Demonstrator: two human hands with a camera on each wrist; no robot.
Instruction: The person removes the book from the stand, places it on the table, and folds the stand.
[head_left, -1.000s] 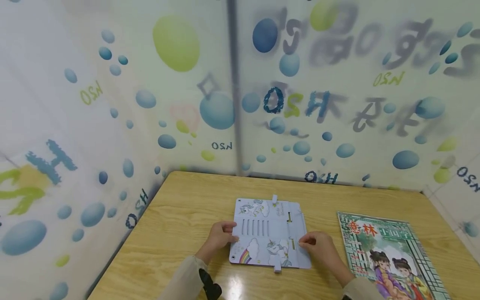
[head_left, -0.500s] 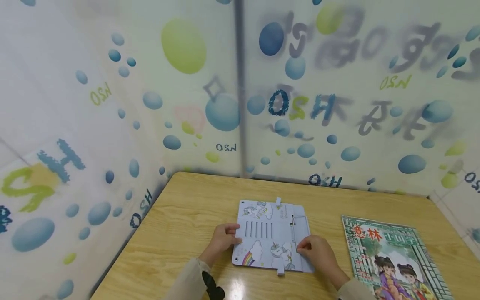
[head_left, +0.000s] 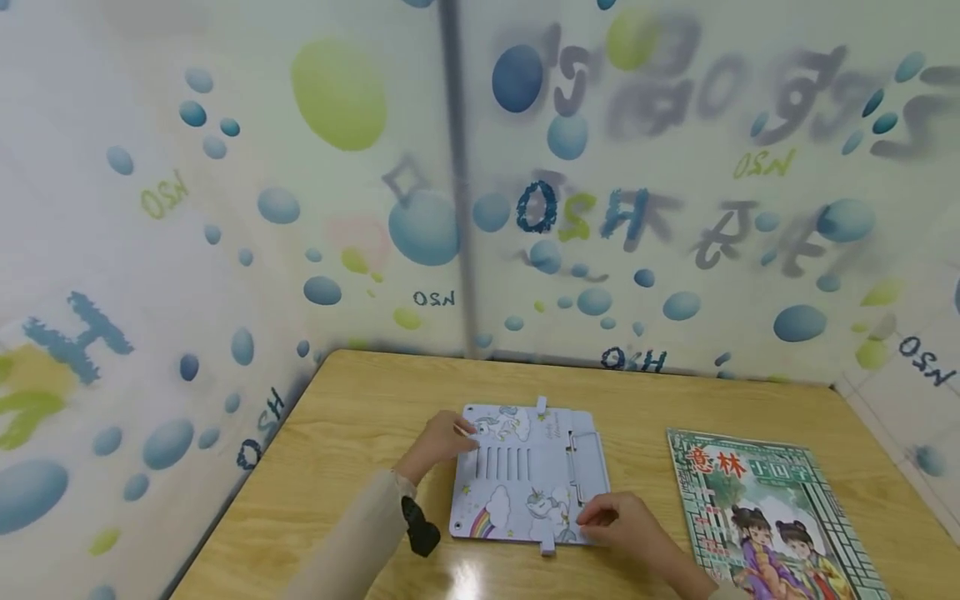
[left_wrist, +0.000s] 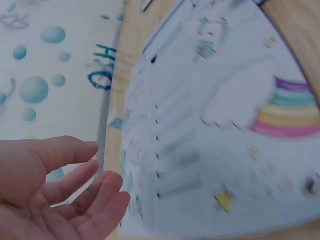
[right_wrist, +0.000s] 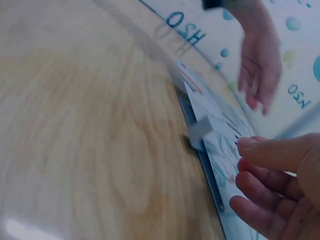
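A pale, flat book stand (head_left: 550, 468) printed with unicorns, clouds and a rainbow lies on the table, a row of slots on its left half. A thin hinged frame (head_left: 592, 467) shows along its right side. Over the upper left edge hovers my left hand (head_left: 438, 439), and the left wrist view has its fingers (left_wrist: 87, 192) loosely bent around nothing. My right hand (head_left: 618, 523) is at the stand's lower right corner. In the right wrist view, its thumb (right_wrist: 272, 152) and fingers are slightly curved beside the stand, with nothing held.
Small page clips (head_left: 547, 543) stick out at the stand's near and far edges. To the right lies an illustrated magazine (head_left: 772, 508) on the wooden table (head_left: 360, 467). A wall covering printed with bubbles (head_left: 423, 225) rises behind the table and along its left.
My left hand has come off the stand's left edge and moved farther up. My right hand has left the right edge for the lower corner, and the hinged frame now shows there.
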